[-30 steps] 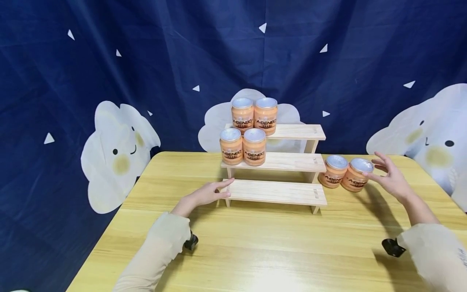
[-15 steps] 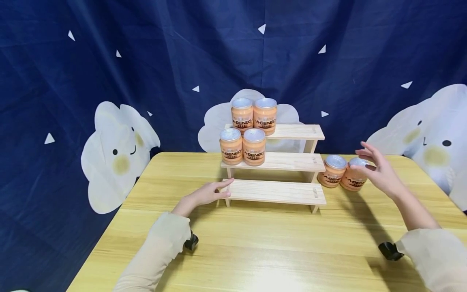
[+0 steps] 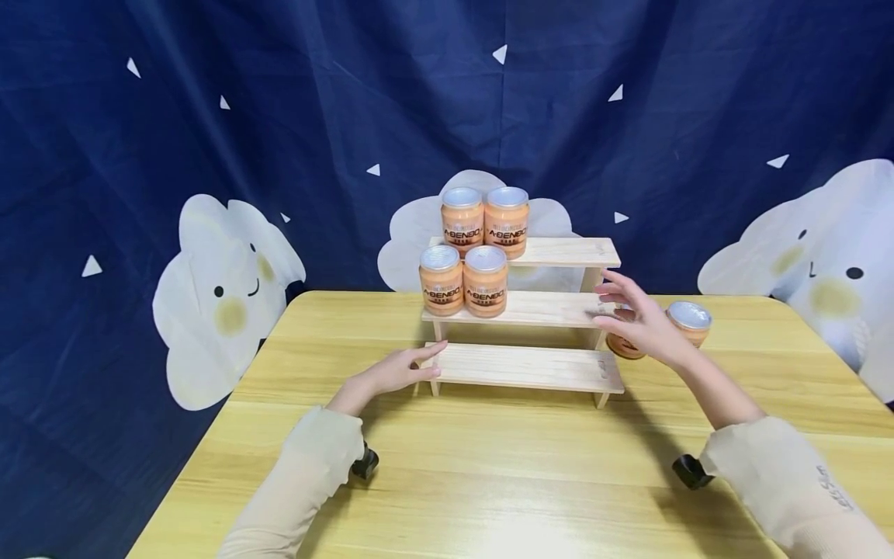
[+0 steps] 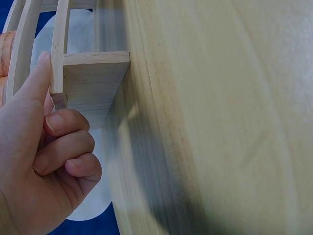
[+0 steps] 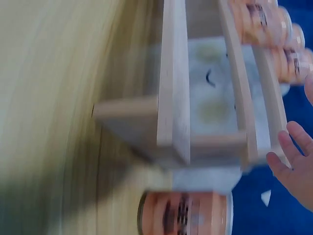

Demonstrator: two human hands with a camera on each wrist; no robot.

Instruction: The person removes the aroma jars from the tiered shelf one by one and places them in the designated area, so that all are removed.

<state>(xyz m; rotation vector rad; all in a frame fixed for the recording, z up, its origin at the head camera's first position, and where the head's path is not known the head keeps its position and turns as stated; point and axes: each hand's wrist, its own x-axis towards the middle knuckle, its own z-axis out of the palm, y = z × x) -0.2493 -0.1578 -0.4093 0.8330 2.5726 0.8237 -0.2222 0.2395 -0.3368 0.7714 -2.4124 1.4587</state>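
A three-step wooden display stand (image 3: 524, 366) stands on the table. My left hand (image 3: 391, 373) grips the left end of its lowest step; in the left wrist view the thumb lies along the board and the other fingers curl beneath. Two orange jars with silver lids sit on the top step, a left jar (image 3: 462, 225) and a right jar (image 3: 507, 225). Below them, the middle step carries another left jar (image 3: 441, 283) and right jar (image 3: 485, 283). My right hand (image 3: 642, 322), fingers spread and holding nothing, hovers at the stand's right end, partly covering a jar (image 3: 624, 347) on the table.
One more jar (image 3: 691, 318) stands on the table, right of the covered one and partly behind the right forearm. A dark blue curtain (image 3: 335, 93) with white clouds hangs behind the wooden table (image 3: 447, 466). A black wrist camera (image 3: 693, 471) hangs under the right sleeve.
My right hand has moved left, from beside the rightmost jar, past it, to the stand's right end. The left hand and all the jars have stayed in place.
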